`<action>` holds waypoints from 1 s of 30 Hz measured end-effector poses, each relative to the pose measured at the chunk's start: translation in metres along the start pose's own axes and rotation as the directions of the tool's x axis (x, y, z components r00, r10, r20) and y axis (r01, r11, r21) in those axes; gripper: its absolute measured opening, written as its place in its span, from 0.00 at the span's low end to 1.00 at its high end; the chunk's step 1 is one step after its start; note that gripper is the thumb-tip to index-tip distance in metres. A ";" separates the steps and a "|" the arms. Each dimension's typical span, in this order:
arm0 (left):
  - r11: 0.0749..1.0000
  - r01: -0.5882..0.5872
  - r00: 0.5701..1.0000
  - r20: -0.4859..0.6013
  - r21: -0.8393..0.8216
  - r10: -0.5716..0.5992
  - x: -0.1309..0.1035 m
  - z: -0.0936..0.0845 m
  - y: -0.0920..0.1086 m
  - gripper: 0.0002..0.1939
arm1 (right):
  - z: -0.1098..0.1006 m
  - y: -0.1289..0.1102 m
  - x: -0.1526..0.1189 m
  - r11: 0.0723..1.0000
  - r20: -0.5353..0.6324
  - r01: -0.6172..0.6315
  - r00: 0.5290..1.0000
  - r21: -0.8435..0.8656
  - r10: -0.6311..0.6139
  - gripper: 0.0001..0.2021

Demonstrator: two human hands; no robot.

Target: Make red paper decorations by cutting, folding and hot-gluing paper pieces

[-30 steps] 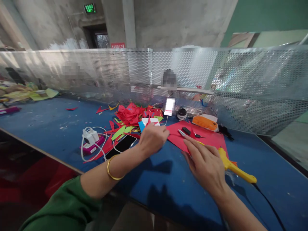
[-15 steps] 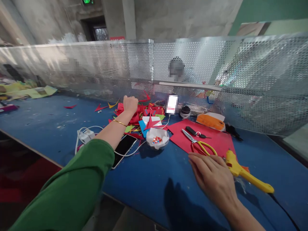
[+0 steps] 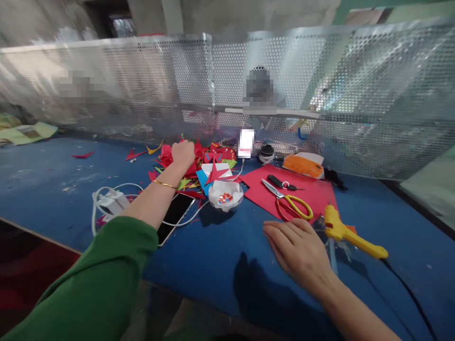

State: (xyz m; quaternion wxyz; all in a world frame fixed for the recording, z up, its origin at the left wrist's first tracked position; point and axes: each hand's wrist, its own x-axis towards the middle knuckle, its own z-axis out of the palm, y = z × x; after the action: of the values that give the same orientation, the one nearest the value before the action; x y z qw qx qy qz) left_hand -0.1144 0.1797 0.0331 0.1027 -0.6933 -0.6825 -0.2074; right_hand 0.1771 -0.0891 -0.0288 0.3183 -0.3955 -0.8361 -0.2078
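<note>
My left hand (image 3: pixel 183 155) is closed in a fist at the pile of red paper cut-outs (image 3: pixel 167 158); its fingers face away, so whatever they grip is hidden. Close to that forearm lie a dark-screened phone (image 3: pixel 177 213) and a white charger (image 3: pixel 113 203) with its cable. My right hand (image 3: pixel 298 251) is palm down over the blue tabletop, its fingers stretched out and holding nothing. Just beyond its fingertips, scissors (image 3: pixel 295 203) with yellow and red handles rest on red paper (image 3: pixel 256 184). A yellow glue gun (image 3: pixel 351 237) lies to its right.
A paper-lined bowl (image 3: pixel 232 206) holds small coloured pieces. Behind it stand a lit phone (image 3: pixel 246 142) and a dark-topped round thing (image 3: pixel 266 154). An orange packet (image 3: pixel 304 165) lies farther right. A perforated metal screen (image 3: pixel 142 90) closes off the table's back, with people beyond it.
The camera view has tilted down and shifted slightly right. My left hand has come a little nearer at the paper pile, still closed. My right hand has moved slightly left.
</note>
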 end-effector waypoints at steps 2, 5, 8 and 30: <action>0.993 -0.009 0.998 -0.069 -0.120 0.001 -0.011 -0.017 0.019 0.15 | 0.000 0.000 0.001 1.000 0.017 -0.007 1.000 -0.003 0.007 0.08; 0.935 -0.093 0.993 -0.102 -0.341 0.061 -0.042 -0.038 0.053 0.15 | 0.001 0.002 0.001 1.000 0.063 -0.019 0.998 -0.016 0.020 0.07; 0.801 -0.127 0.992 -0.077 -0.586 0.101 -0.094 -0.044 0.088 0.16 | 0.003 0.004 0.001 0.999 0.107 -0.045 0.993 -0.026 0.048 0.08; 0.847 0.111 0.914 0.389 -0.521 0.119 -0.167 0.022 0.184 0.23 | 0.028 0.099 0.050 0.746 0.633 -0.419 0.399 -0.518 0.664 0.20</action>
State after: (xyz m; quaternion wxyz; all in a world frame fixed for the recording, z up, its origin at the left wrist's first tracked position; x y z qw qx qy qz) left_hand 0.0736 0.0297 -0.0319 -0.2371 -0.7235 -0.6026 -0.2393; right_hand 0.2210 0.0143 -0.0044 -0.0917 -0.7361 -0.6706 -0.0096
